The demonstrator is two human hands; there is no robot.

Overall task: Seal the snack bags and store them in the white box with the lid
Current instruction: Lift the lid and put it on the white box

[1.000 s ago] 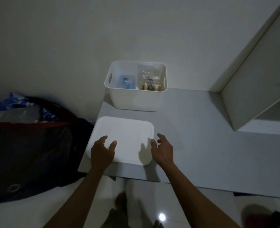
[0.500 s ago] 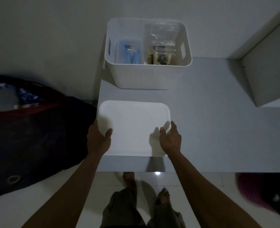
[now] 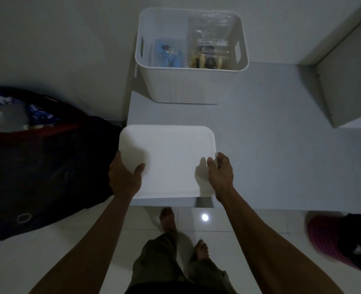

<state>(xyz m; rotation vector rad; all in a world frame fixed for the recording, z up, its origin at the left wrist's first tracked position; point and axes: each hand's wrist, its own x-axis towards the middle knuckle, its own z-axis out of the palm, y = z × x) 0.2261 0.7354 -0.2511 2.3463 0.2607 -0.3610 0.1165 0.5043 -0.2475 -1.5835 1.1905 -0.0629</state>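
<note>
At the frame's center, my left hand (image 3: 124,179) and right hand (image 3: 221,175) pinched the lid's (image 3: 171,158) side edges; I judged lifting it level toward the white box (image 3: 188,85) best.

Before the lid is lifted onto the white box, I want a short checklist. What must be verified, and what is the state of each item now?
1. Left hand grips the lid at its left edge, thumb on top: ok.
2. Right hand holds the lid's right edge: ok.
3. White box open at the top, rim free: ok.
4. Blue snack bag and clear snack bag inside, below the rim: ok.
5. Bags sealed: cannot tell, too dim.
6. Grey table between lid and box bare: ok.
</note>
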